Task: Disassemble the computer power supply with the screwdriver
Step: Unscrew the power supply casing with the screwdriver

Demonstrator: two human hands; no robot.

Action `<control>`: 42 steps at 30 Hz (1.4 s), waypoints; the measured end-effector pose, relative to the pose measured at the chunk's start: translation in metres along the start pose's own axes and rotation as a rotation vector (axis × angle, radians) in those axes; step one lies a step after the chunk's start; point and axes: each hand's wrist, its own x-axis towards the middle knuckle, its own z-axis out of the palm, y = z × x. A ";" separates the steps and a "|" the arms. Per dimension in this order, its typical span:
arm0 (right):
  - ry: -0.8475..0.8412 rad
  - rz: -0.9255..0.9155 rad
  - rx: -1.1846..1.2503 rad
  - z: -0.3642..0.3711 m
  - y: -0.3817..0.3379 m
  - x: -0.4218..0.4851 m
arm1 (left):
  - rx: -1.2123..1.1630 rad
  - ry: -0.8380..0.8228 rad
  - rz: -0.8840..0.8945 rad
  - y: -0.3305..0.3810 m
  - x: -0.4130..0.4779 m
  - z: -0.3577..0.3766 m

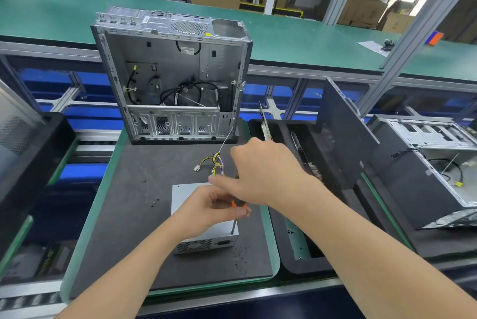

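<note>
— Grey metal, nearest us: what is it?
— The power supply (184,196). It lies flat on the dark foam mat (129,215), with its vent side toward the person.
— And the screwdriver?
— The screwdriver (233,224) stands upright, tip down at the power supply's near right corner. The left hand (213,206) curls fingers and thumb round the bottom of the orange-and-black handle. The right hand (260,171) closes over the top of the handle from above, hiding most of it.
— Behind the hands?
— Yellow wires (216,161) lie on the mat just past the power supply. Farther back an open computer case (175,81) stands upright at the mat's far edge. Beyond it runs a green bench (296,35).
</note>
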 end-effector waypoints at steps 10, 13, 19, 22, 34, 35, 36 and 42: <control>-0.285 -0.046 0.183 -0.001 0.000 0.004 | 0.010 -0.001 0.010 -0.001 -0.001 -0.003; -0.371 -0.150 0.187 -0.010 0.004 0.004 | 0.019 0.003 -0.001 -0.001 -0.002 -0.004; -0.423 -0.265 0.145 -0.007 0.004 0.004 | 0.003 0.013 -0.014 -0.006 -0.001 -0.003; -0.379 -0.258 0.167 -0.004 0.005 0.003 | -0.004 0.020 -0.012 -0.004 -0.002 -0.001; -0.198 0.075 0.174 0.007 -0.007 0.004 | 0.003 0.005 0.055 -0.006 0.000 -0.003; -0.214 0.027 0.186 0.005 -0.007 0.004 | 0.009 0.005 0.052 -0.007 0.000 -0.004; -0.237 -0.019 0.198 0.003 -0.006 0.004 | 0.016 0.005 0.042 -0.008 0.000 -0.005; -0.374 -0.196 0.197 -0.010 0.002 0.002 | 0.289 -0.002 -0.027 -0.021 -0.006 -0.010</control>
